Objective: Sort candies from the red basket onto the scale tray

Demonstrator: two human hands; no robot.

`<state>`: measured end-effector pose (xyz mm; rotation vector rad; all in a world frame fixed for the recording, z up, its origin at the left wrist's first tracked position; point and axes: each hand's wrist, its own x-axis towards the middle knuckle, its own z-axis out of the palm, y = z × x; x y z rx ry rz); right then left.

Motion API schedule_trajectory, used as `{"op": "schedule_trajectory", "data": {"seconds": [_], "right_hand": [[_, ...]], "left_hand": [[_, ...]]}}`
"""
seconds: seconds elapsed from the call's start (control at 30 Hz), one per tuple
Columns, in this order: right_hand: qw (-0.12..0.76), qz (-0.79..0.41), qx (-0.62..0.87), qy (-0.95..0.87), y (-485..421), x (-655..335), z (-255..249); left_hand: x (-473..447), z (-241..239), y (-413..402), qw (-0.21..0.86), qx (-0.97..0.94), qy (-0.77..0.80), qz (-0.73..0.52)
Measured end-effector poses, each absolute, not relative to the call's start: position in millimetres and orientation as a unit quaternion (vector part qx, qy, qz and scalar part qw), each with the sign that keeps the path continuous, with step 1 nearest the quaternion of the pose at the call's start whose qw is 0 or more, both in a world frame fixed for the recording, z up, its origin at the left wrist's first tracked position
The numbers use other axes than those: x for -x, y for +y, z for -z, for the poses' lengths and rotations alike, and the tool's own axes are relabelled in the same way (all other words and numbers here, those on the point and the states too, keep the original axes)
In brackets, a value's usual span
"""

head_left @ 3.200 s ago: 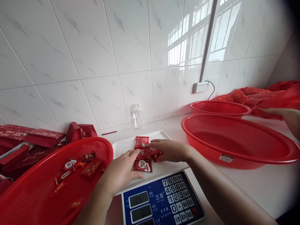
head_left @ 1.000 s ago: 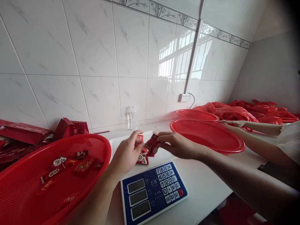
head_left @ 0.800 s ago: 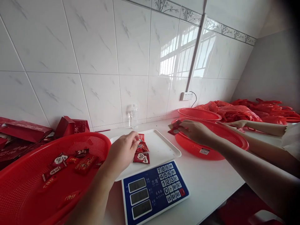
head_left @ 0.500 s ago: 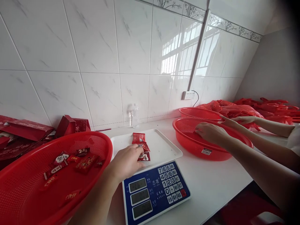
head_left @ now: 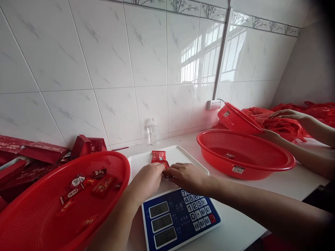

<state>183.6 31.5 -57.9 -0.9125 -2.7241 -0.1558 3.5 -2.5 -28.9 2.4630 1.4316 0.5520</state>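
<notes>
My left hand [head_left: 148, 177] and my right hand [head_left: 190, 177] meet over the white weighing tray [head_left: 180, 153] of a blue electronic scale [head_left: 180, 221]. Between their fingertips are small red candy packets [head_left: 165, 164], partly covered by the fingers. Both hands are closed on these packets; exactly which packet each one grips is hard to see. Just beyond, another red packet [head_left: 158, 156] lies flat on the tray. To the left, a red plastic basket [head_left: 124, 167] holds several scattered candy packets [head_left: 78, 180].
On the right stands a large red basket [head_left: 282, 164] with a small packet inside. Behind it, a co-worker's hand [head_left: 272, 136] holds a smaller tilted basket [head_left: 235, 118] near red plastic bags [head_left: 282, 125]. A clear bottle [head_left: 154, 131] and red boxes [head_left: 44, 151] stand along the wall.
My right hand has left the right basket and joined my left hand at the packets. The co-worker's basket behind has been lifted and tilted. The view has shifted slightly.
</notes>
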Motion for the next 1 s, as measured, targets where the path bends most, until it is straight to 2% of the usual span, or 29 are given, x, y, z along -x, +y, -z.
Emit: {"op": "schedule_trajectory", "data": {"seconds": [0.23,0.4,0.53,0.7,0.9,1.0], "right_hand": [[0.147,0.126,0.449,-0.872,51.5,-222.7,43.9],[0.143,0.173,0.604,-0.765,71.3,-286.9,22.3],[0.121,0.171,0.661,-0.72,81.4,-325.3,21.8],[0.108,0.132,0.609,-0.774,74.2,-312.8,33.0],[0.134,0.044,0.382,-0.913,42.0,-237.2,48.0],[0.139,0.01,0.351,-0.926,29.6,-209.7,54.9]], "left_hand": [[1.1,28.1,-0.9,0.074,-0.823,0.525,-0.206],[0.8,38.1,1.4,0.062,-0.825,0.552,-0.108],[-0.7,41.7,3.0,0.065,-0.829,0.548,-0.094],[-1.6,45.7,7.4,0.066,-0.838,0.527,-0.122],[-3.2,45.3,8.7,0.101,-0.834,0.524,-0.143],[-5.3,40.8,5.4,0.146,-0.834,0.508,-0.156]]}}
